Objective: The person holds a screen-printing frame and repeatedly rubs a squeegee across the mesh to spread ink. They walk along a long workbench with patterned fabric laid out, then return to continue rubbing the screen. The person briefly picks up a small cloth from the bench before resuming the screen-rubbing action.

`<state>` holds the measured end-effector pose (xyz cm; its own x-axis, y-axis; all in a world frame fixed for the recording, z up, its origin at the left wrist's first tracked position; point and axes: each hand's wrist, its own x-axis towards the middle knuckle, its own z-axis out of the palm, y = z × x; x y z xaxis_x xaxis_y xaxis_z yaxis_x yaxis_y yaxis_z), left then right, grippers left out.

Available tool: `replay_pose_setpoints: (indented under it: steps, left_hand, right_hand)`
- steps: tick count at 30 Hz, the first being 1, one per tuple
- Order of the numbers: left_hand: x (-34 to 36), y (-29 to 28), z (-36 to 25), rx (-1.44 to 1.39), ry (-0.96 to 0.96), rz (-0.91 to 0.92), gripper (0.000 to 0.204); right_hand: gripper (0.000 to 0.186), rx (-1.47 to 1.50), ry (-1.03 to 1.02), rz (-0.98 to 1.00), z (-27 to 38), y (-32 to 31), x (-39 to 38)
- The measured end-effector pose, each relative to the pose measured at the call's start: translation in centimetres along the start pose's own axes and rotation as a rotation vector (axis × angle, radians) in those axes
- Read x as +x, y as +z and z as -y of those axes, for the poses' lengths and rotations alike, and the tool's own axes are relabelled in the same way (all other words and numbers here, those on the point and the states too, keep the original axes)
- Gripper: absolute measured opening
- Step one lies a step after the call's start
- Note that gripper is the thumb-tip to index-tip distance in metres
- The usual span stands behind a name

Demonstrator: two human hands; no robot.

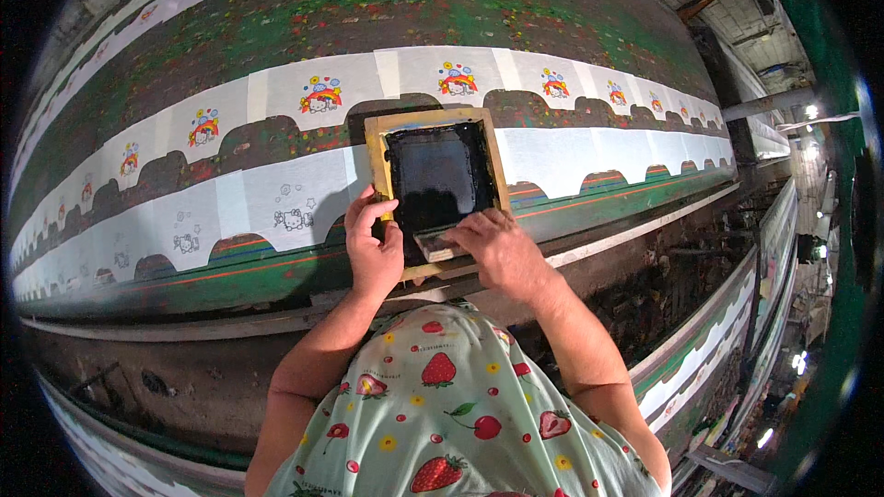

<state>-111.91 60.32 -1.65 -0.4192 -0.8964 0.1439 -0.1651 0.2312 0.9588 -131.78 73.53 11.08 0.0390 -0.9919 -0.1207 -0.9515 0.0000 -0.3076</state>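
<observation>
A wooden screen-printing frame (378,158) lies on a strip of white cut pieces in front of me, its mesh covered with black ink (440,166). My left hand (375,244) is closed on the frame's lower left side. In my right hand (502,250) is a squeegee (440,245), its blade tilted at the near end of the mesh, by the frame's near rail. Left of the frame, a white piece (262,212) bears a black outline print of a cartoon cat with flowers. Whatever lies directly under the frame is hidden.
Beyond the frame runs another row of white pieces (359,97) with coloured rainbow prints. The long green table (387,14) is spotted with paint. A pale rail (626,232) edges its near side. Further printing tables (709,350) stand at the right and behind me.
</observation>
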Motion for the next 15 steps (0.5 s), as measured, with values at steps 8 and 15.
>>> replay_pose_setpoints:
  steps: [8,15]
  left_hand:
    - [-0.6,0.6,-0.3,0.183,0.075,-0.018,0.057]
    - [-0.4,2.2,-1.7,0.122,0.074,-0.082,0.053]
  right_hand:
    - [0.052,0.149,0.011,-0.05,0.9,1.2,-3.1]
    - [0.042,0.417,0.182,-0.427,-3.7,2.6,-7.6]
